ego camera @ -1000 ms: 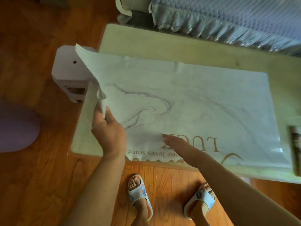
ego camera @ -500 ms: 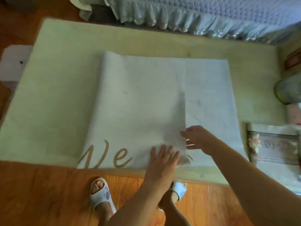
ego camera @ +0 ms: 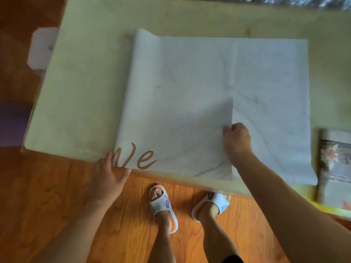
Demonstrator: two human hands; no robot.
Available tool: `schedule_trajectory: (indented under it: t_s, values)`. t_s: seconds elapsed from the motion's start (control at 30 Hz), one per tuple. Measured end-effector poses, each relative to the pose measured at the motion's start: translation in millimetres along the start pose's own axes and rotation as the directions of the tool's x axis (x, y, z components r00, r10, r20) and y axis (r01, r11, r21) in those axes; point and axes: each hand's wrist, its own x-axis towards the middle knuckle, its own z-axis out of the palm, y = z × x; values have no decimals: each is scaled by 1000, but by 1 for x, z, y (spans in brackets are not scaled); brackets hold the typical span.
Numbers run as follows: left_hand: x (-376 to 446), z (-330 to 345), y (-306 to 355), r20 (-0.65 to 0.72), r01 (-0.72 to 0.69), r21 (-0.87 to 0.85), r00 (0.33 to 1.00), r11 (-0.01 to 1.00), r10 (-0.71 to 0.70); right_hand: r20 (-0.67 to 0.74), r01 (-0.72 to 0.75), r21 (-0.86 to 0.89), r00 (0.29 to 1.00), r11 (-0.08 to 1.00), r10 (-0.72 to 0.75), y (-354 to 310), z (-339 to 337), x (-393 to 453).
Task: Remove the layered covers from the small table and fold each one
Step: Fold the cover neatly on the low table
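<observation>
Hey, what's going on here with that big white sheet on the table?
A person is folding a marbled white cover on a small table. One flap is already folded over, its edge running down the middle. The right hand pinches that flap's edge, while the left hand grips the cover's near left corner by the gold lettering. A folded floral cloth lies at the table's right end.

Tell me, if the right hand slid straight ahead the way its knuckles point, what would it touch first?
Likely only more of the white marbled cover: the right hand already grips its folded flap edge, and nothing else lies on that sheet ahead.
</observation>
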Motion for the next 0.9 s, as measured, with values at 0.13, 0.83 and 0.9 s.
schedule_trajectory:
  t_s: [0.13, 0.83, 0.9]
  values:
    - [-7, 9, 18, 0, 145, -549, 985, 823, -174, -49, 174, 172, 985, 970, -169, -55, -12, -31]
    - [20, -19, 35, -3, -50, -47, 999, 998, 49, -105, 12, -91, 994, 996, -21, -49, -134, 11]
    - [35, -11, 34, 31, -76, 53, 997, 996, 75, -124, -83, -57, 989, 995, 76, -8, -110, 24]
